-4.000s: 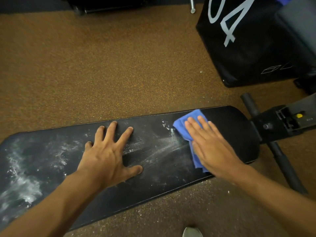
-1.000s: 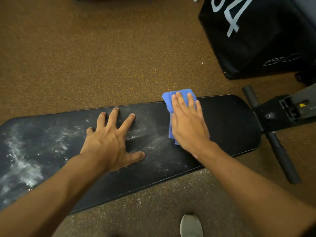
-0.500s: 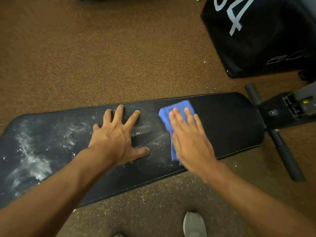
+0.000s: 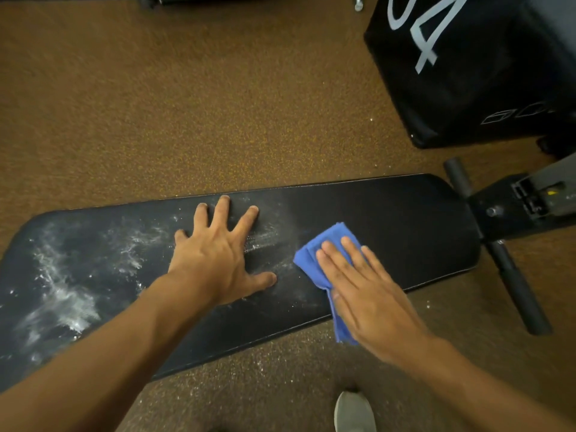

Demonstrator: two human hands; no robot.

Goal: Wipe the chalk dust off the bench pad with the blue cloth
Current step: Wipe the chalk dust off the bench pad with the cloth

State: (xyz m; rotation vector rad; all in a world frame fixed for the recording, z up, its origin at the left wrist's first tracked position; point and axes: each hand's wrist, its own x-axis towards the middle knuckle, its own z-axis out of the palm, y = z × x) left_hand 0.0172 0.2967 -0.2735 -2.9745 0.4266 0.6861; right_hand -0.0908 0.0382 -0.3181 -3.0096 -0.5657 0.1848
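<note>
Two bare hands lie on the black bench pad [image 4: 389,219], which stretches across the brown speckled floor [image 4: 187,104]. The left hand [image 4: 218,257] is pressed flat on the middle of the pad, its fingers [image 4: 224,210] spread wide and holding nothing. The right hand [image 4: 371,294] lies flat on the blue cloth [image 4: 314,254], fingers straight and close together, pinning the folded cloth to the pad near its near edge; the cloth's lower end hangs past that edge. Chalk dust [image 4: 62,288] is thick and white on the pad's left part, with fainter streaks between the two hands, while the pad to the right of the cloth looks dark and clean. A black box with white digits [image 4: 467,73] stands on the floor beyond the pad's right end, and a grey shoe [image 4: 353,411] shows at the bottom edge.
</note>
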